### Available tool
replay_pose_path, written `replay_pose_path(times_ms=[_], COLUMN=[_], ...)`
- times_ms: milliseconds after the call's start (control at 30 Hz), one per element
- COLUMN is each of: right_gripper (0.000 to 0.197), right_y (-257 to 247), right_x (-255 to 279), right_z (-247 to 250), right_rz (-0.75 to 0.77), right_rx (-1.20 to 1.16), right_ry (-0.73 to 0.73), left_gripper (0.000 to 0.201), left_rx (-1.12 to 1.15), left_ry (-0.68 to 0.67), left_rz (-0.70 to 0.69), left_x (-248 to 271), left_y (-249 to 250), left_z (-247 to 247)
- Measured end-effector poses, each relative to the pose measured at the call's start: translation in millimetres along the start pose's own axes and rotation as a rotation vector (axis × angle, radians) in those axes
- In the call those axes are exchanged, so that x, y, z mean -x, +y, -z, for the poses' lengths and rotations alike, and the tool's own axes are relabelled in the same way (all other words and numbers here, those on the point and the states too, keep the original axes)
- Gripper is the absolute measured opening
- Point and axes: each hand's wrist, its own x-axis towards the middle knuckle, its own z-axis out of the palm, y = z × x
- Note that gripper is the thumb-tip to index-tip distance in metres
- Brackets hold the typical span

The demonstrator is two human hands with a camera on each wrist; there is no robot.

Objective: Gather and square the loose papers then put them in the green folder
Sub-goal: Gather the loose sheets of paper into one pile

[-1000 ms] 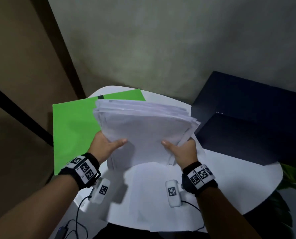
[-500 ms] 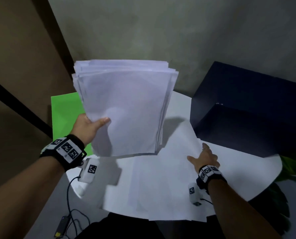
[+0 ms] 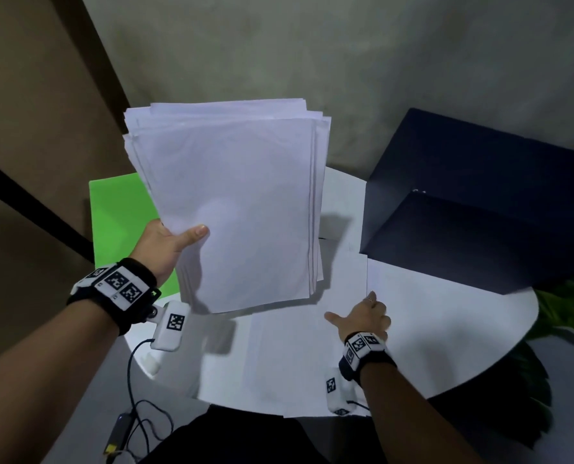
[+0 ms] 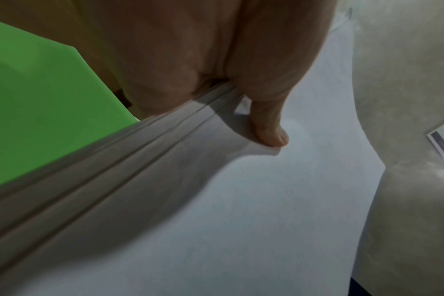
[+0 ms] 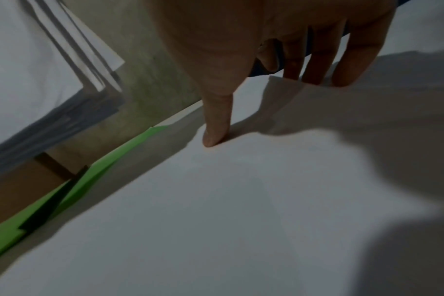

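Note:
My left hand (image 3: 175, 241) grips a thick stack of white papers (image 3: 235, 202) at its lower left corner and holds it upright above the table; the thumb (image 4: 269, 128) lies across the front sheet. The stack's edges are uneven. The green folder (image 3: 121, 229) lies flat at the table's left, partly hidden behind the stack. My right hand (image 3: 362, 316) rests with straight fingers (image 5: 314, 68) on loose white sheets (image 3: 295, 356) lying on the table, thumb (image 5: 217, 128) pressing down.
A round white table (image 3: 479, 329) holds everything. A large dark blue box (image 3: 479, 202) stands at the right rear. Green plant leaves (image 3: 566, 313) show beyond the table's right edge. A cable and small device (image 3: 121, 430) hang below the left wrist.
My right hand let go of the stack and came down onto the loose sheets on the table. My left hand alone lifted the stack up and tilted it upright.

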Motion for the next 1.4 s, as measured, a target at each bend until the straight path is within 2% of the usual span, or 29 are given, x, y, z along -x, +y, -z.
replay_pose_path(times_ms=[100, 233, 300, 333, 367, 400, 433, 467, 567, 633, 700, 767, 833, 900, 967, 1033, 1133, 1200, 1267, 1333, 1400], right_gripper=[0.119, 0.079, 0.070, 0.066, 0.063, 0.060, 0.057, 0.052, 0.034, 0.027, 0.025, 0.027, 0.029, 0.032, 0.031, 0.030, 0.038, 0.055, 0.059, 0.056, 0.060], right_y=[-7.5, -14.4, -15.4, -15.8, -15.8, -15.7, -15.7, -15.8, -20.4, -28.9, -38.7, -48.3, -57.2, -62.5, -62.2, -61.4, -55.2, -53.5, -60.5, -73.9, -82.8], right_x=[-5.3, -3.4, 1.9, 5.2, 8.3, 11.5, 15.3, 19.5, 35.8, 49.8, 63.2, 68.5, 66.8, 59.4, 46.0, 29.9, 8.9, 1.4, 7.9, 18.7, 27.3], right_z=[-1.8, -1.9, 1.1, 5.9, 13.2, 23.5, 37.4, 54.0, 114.3, 154.2, 182.9, 192.9, 183.5, 160.6, 131.8, 104.2, 64.6, 43.2, 27.8, 13.1, 0.7], right_rz=[-0.039, -0.055, -0.051, -0.030, 0.006, 0.052, 0.114, 0.179, 0.343, 0.441, 0.513, 0.535, 0.525, 0.488, 0.417, 0.343, 0.245, 0.199, 0.200, 0.263, 0.353], right_rx=[-0.139, -0.277, -0.334, -0.369, -0.410, -0.456, -0.494, -0.520, -0.560, -0.599, -0.741, -0.932, -1.042, -1.058, -1.070, -1.078, -0.892, -0.691, -0.516, -0.390, -0.294], right_ry=[-0.047, -0.040, -0.054, -0.049, -0.029, 0.004, 0.046, 0.099, 0.282, 0.376, 0.404, 0.345, 0.243, 0.143, 0.058, -0.018, -0.086, -0.074, -0.068, -0.143, -0.206], left_gripper=[0.041, 0.034, 0.040, 0.038, 0.021, 0.035, 0.057, 0.066, 0.047, 0.044, 0.054, 0.068, 0.073, 0.075, 0.083, 0.104, 0.110, 0.109, 0.112, 0.103, 0.075], left_rx=[0.062, 0.147, 0.163, 0.160, 0.143, 0.084, 0.036, 0.017, -0.241, -0.459, -0.589, -0.717, -0.792, -0.769, -0.661, -0.501, -0.314, -0.215, -0.210, -0.290, -0.463], left_ry=[-0.032, -0.063, -0.086, -0.100, -0.105, -0.075, -0.027, 0.007, -0.006, -0.049, -0.071, -0.099, -0.101, -0.092, -0.090, -0.045, -0.012, -0.001, -0.011, -0.032, -0.058], left_rz=[0.047, 0.106, 0.151, 0.160, 0.175, 0.186, 0.227, 0.293, 0.488, 0.620, 0.677, 0.677, 0.639, 0.613, 0.621, 0.631, 0.655, 0.687, 0.691, 0.645, 0.561], left_x=[2.0, 3.4, 5.8, 7.3, 12.3, 12.8, 19.2, 26.5, 15.9, 13.4, 14.5, 15.1, 15.7, 13.9, 12.4, 4.2, -3.1, 2.1, 2.4, 12.8, 19.8], left_y=[4.9, 1.7, 0.1, -1.7, 2.9, -1.1, 1.4, 3.2, -53.4, -82.4, -101.1, -106.3, -101.8, -102.0, -108.0, -133.9, -158.7, -141.5, -136.2, -111.4, -97.8], left_z=[-2.6, 0.9, 1.7, 1.1, -4.3, -8.2, -15.8, -19.7, -0.6, 5.6, 2.6, -1.3, -5.4, -7.1, -2.2, 9.8, 20.0, 15.8, 13.7, 1.2, -8.1])
